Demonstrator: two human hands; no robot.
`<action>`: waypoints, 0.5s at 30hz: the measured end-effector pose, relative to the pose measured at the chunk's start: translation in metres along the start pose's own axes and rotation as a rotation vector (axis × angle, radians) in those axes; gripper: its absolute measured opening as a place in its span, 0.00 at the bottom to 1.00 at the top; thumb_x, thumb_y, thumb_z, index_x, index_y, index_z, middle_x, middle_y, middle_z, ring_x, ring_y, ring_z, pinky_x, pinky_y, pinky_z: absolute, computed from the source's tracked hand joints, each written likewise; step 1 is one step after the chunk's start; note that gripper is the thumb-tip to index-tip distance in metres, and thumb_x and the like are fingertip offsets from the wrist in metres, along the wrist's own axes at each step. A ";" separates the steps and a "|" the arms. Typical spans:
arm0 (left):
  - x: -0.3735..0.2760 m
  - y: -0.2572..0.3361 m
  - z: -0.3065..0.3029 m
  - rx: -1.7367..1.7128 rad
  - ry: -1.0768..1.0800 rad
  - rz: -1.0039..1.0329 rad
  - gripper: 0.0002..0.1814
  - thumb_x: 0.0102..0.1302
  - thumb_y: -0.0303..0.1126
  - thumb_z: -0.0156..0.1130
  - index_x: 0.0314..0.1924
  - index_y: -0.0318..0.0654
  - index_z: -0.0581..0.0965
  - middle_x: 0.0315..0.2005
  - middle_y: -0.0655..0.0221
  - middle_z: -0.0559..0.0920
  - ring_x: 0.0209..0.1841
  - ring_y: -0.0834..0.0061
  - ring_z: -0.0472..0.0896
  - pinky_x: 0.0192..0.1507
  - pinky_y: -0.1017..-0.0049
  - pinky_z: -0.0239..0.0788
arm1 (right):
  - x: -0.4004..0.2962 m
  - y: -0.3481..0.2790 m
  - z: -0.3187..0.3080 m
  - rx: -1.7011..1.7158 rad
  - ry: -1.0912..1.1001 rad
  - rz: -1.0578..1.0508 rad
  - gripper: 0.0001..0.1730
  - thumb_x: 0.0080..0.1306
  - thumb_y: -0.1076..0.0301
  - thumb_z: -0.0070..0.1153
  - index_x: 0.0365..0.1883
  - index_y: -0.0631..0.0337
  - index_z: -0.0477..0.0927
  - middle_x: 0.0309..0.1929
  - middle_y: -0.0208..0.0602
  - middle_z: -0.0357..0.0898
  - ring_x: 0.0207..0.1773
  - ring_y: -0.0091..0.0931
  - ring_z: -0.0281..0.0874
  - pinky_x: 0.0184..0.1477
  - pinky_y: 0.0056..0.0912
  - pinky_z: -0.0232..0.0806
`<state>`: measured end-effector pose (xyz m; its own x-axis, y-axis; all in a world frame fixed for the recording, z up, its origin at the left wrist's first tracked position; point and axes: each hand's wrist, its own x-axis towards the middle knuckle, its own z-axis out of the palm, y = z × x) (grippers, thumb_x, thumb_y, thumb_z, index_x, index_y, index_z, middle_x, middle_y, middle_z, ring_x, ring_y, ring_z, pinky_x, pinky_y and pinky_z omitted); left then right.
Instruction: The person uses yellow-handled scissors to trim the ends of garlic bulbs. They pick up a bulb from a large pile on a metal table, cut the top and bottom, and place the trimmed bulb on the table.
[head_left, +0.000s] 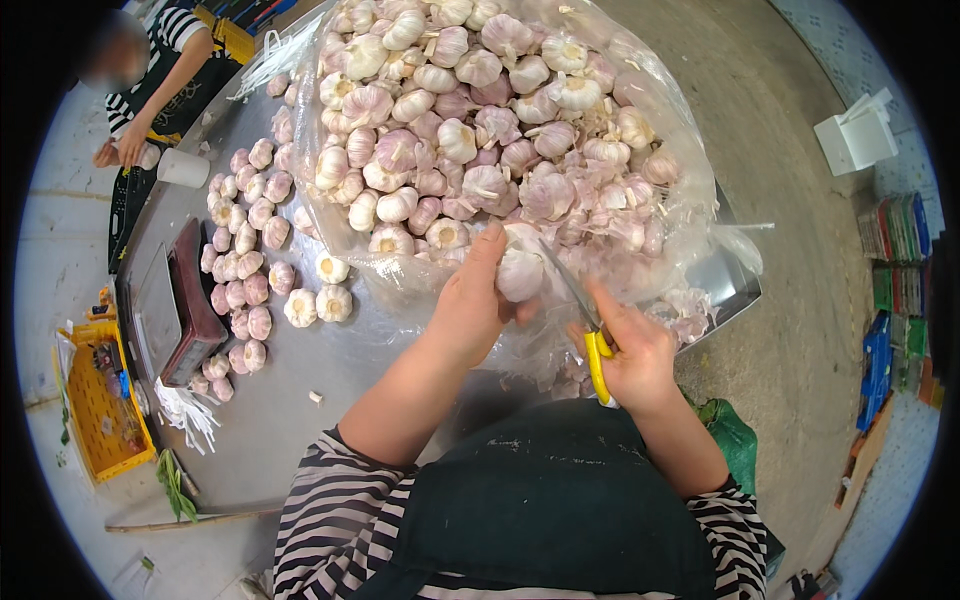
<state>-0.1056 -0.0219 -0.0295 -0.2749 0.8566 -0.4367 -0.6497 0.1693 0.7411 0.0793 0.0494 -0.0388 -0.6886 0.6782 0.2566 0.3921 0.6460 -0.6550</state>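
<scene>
My left hand (472, 296) grips a garlic bulb (520, 274) with loose papery skin, thumb on top. Just right of it, my right hand (634, 345) holds yellow-handled scissors (598, 360), their blades pointing up and left beside the bulb. Beyond both hands lies a large clear plastic bag (360, 266), spread out and heaped with garlic bulbs (480, 139) and loose skins. Separate garlic bulbs (257, 285) lie in a group on the metal table (277, 427) to the left. Three whiter bulbs (334, 303) sit nearer the bag.
A weighing scale (196, 319) stands at the table's left edge, near white ties (187, 416). A yellow crate (109, 405) is beyond it. At upper left another person (169, 82) works beside a white cup (183, 168). A white box (856, 139) is at right.
</scene>
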 end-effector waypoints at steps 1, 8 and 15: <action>0.000 0.001 0.001 -0.024 0.001 -0.025 0.27 0.70 0.57 0.38 0.46 0.41 0.72 0.27 0.69 0.77 0.22 0.80 0.70 0.24 0.80 0.59 | -0.001 0.000 0.000 0.121 -0.011 0.057 0.31 0.52 0.61 0.68 0.55 0.56 0.75 0.22 0.31 0.71 0.21 0.21 0.69 0.23 0.24 0.64; -0.005 -0.001 0.013 0.298 -0.247 0.096 0.24 0.73 0.45 0.38 0.58 0.34 0.67 0.41 0.62 0.78 0.39 0.73 0.77 0.38 0.75 0.70 | 0.018 -0.004 -0.002 1.172 -0.051 0.460 0.37 0.58 0.71 0.63 0.65 0.56 0.62 0.39 0.23 0.69 0.37 0.16 0.67 0.41 0.15 0.64; -0.012 -0.012 0.017 0.759 -0.329 0.450 0.33 0.63 0.35 0.61 0.63 0.29 0.59 0.57 0.57 0.69 0.60 0.69 0.66 0.61 0.70 0.55 | 0.011 -0.013 0.002 1.252 0.094 0.508 0.37 0.54 0.81 0.64 0.62 0.55 0.65 0.45 0.24 0.70 0.47 0.14 0.67 0.50 0.18 0.64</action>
<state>-0.0822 -0.0259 -0.0244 -0.0980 0.9938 0.0521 0.1368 -0.0384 0.9899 0.0652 0.0477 -0.0286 -0.5714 0.7981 -0.1912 -0.2598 -0.3969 -0.8803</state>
